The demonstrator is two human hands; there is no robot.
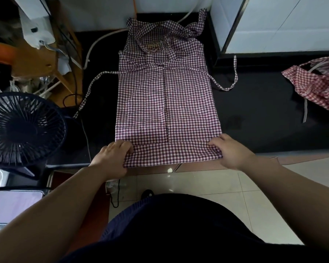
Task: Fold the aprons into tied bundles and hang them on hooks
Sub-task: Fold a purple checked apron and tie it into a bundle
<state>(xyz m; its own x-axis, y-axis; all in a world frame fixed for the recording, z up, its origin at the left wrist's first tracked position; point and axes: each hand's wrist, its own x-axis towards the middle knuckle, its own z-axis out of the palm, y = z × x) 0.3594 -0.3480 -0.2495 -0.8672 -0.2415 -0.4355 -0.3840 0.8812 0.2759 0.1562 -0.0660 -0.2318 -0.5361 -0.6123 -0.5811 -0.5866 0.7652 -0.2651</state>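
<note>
A purple-and-white checked apron [165, 95] lies flat on the black counter [254, 114], folded lengthwise with both sides turned in to meet at the middle. Its bib and neck straps point away from me; its tie straps trail off to the left [87, 92] and right [234, 76]. The near hem is folded up a short way. My left hand [112, 158] grips the fold's left end and my right hand [232, 150] grips its right end. A second, red-checked apron [315, 86] lies crumpled at the counter's right end.
A dark fan [21, 128] stands at the left, close to the counter's edge, with cables [74, 88] and wooden clutter [46, 59] behind it. A white cabinet [273, 23] rises at the back right. Tiled floor [217, 186] lies below the counter's front edge.
</note>
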